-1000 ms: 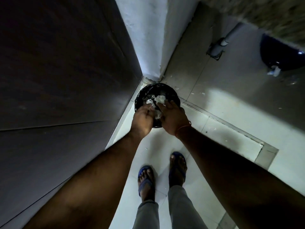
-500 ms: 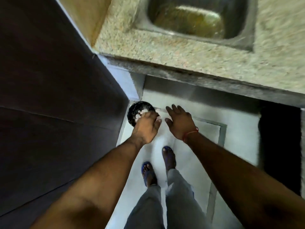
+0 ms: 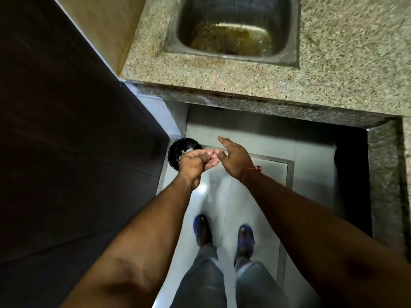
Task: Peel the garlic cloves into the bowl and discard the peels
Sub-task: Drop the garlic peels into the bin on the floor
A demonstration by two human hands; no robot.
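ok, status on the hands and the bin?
Left hand loosely curled, nothing visibly held. Right hand open, fingers straight. Both above the floor beside the bin, white peels inside. Nothing in the way.

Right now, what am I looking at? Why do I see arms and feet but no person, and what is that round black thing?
The camera sits on a person's head and looks down, so you see only their arms, grey trousers and blue sandals. The round black bin stands on the pale tiled floor in the corner, with white garlic peels inside. The left hand has loosely curled fingers, the right hand is spread flat; their fingertips meet and neither seems to hold anything. Above is a speckled stone counter with a steel sink.
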